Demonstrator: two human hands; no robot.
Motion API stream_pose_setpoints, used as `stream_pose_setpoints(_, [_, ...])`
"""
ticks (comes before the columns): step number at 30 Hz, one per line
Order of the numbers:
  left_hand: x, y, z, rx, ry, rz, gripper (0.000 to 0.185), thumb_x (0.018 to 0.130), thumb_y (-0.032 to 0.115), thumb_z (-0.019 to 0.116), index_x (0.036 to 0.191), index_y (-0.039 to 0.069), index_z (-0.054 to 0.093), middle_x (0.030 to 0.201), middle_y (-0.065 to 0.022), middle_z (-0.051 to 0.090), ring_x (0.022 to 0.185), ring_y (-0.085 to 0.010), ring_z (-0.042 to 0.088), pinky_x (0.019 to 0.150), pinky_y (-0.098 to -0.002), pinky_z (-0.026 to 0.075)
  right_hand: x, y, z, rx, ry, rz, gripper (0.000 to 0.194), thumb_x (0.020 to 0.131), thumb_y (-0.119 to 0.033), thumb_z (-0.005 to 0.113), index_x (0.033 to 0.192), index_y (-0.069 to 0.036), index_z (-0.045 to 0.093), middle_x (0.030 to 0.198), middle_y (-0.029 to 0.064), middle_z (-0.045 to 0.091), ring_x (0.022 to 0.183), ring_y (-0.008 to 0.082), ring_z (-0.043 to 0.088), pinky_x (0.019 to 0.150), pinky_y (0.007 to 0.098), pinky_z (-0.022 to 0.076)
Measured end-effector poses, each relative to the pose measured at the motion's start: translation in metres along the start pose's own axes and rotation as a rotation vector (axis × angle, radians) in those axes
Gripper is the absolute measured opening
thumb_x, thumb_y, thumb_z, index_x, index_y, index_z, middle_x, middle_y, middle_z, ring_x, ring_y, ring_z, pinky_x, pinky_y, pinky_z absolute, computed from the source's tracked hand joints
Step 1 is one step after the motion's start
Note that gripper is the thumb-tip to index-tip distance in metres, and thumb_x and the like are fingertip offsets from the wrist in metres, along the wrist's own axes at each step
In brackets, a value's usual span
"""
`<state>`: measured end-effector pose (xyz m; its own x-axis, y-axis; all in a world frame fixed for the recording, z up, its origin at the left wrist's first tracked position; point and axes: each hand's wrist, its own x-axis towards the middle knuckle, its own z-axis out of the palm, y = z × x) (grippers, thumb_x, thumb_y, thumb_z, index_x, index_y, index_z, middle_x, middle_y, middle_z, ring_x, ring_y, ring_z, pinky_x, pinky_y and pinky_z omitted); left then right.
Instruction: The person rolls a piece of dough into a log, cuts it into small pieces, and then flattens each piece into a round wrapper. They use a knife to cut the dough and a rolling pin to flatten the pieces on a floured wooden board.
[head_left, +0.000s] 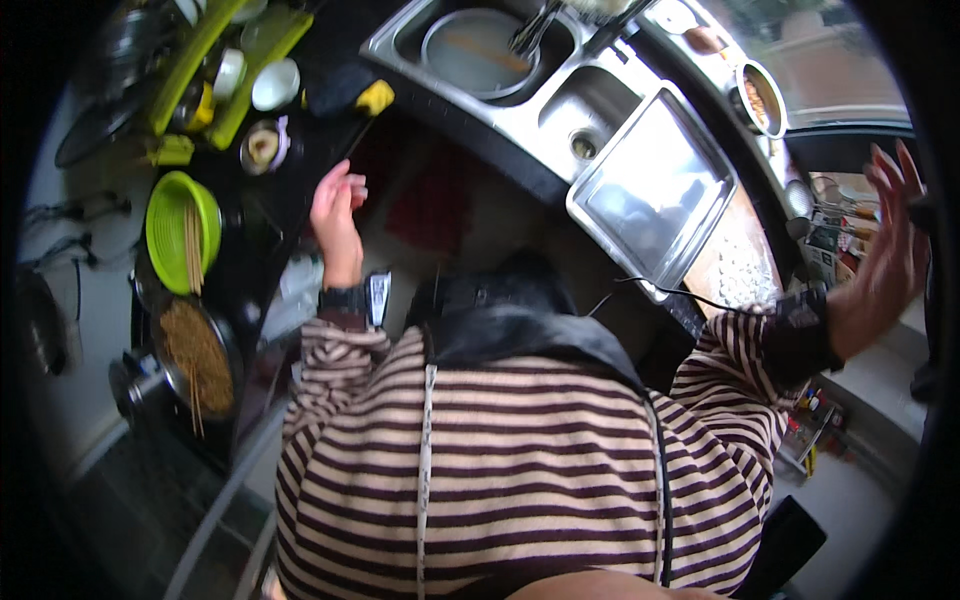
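Observation:
My left hand (339, 221) is raised beside the dark counter's edge, fingers loosely bent and holding nothing. Nearest to it are a small metal bowl (259, 148) with pale contents and a lime-green plastic basket (161, 232) with wooden chopsticks (193, 247) across it. My right hand (889, 240) is lifted at the far right, fingers spread, with nothing in it. Left of that hand, a rectangular metal tray (651, 191) lies partly over the steel sink, beside a board (739, 255) bearing small white pieces.
A pan (196, 360) of brown food with chopsticks sits on the stove at left. One sink basin holds a large round metal bowl (480, 56) of liquid. White bowls (275, 84) stand at upper left. A pot (761, 101) with small brown items is behind the sink. A dark cable (675, 291) crosses the tray's near corner.

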<state>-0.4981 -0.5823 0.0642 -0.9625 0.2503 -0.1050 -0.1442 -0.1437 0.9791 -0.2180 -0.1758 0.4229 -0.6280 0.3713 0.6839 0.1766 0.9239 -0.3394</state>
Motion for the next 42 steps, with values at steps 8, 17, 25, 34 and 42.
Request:
stream_pose_setpoints(8, [0.008, -0.011, 0.0, -0.06, -0.056, -0.021, 0.03, 0.101, 0.012, 0.053, 0.127, -0.001, 0.058, 0.096, -0.0049, 0.067, 0.077, -0.0079, 0.057, 0.071, -0.0217, 0.046, 0.201, 0.076, 0.086, 0.527, -0.051, 0.174, 0.029, 0.098, -0.02, 0.059, 0.112, 0.004, 0.067, 0.086, 0.0143, 0.071, 0.073, 0.0219, 0.07, 0.068, 0.0324, 0.0569])
stream_pose_setpoints(17, [0.017, 0.001, -0.008, 0.155, 0.227, -0.166, 0.029, 0.1, 0.01, 0.052, 0.126, 0.0, 0.058, 0.094, -0.0048, 0.066, 0.075, -0.0085, 0.057, 0.07, -0.0218, 0.045, 0.312, 0.278, 0.358, 0.023, -0.421, 0.188, 0.033, 0.091, -0.029, 0.065, 0.106, -0.001, 0.073, 0.086, 0.0122, 0.071, 0.079, 0.0201, 0.067, 0.074, 0.034, 0.0527])
stream_pose_setpoints(25, [0.019, 0.006, 0.014, 0.213, 0.264, -0.258, 0.027, 0.1, 0.007, 0.05, 0.125, 0.0, 0.058, 0.094, -0.0063, 0.066, 0.075, -0.0101, 0.058, 0.071, -0.0231, 0.046, 0.34, 0.381, 0.506, -0.248, -0.424, 0.212, 0.027, 0.095, -0.032, 0.052, 0.11, -0.019, 0.07, 0.11, 0.0204, 0.064, 0.106, 0.041, 0.061, 0.094, 0.0465, 0.0488])
stream_pose_setpoints(34, [0.038, 0.007, 0.043, 0.245, 0.196, -0.26, 0.026, 0.101, 0.008, 0.051, 0.124, -0.001, 0.058, 0.095, -0.0071, 0.067, 0.078, -0.0109, 0.059, 0.072, -0.0239, 0.047, 0.343, 0.394, 0.519, 0.204, -0.238, 0.187, 0.02, 0.093, -0.022, 0.06, 0.096, -0.007, 0.073, 0.091, 0.0146, 0.068, 0.096, 0.0281, 0.064, 0.086, 0.0346, 0.0509])
stream_pose_setpoints(42, [0.057, 0.001, 0.063, 0.213, 0.012, -0.21, 0.027, 0.102, 0.011, 0.052, 0.124, -0.002, 0.058, 0.095, -0.0067, 0.067, 0.078, -0.0103, 0.06, 0.073, -0.0238, 0.048, 0.322, 0.276, 0.324, 0.671, 0.178, 0.046, 0.028, 0.102, -0.016, 0.054, 0.118, 0.0, 0.069, 0.123, 0.0063, 0.06, 0.115, 0.0177, 0.055, 0.101, 0.0289, 0.0413])
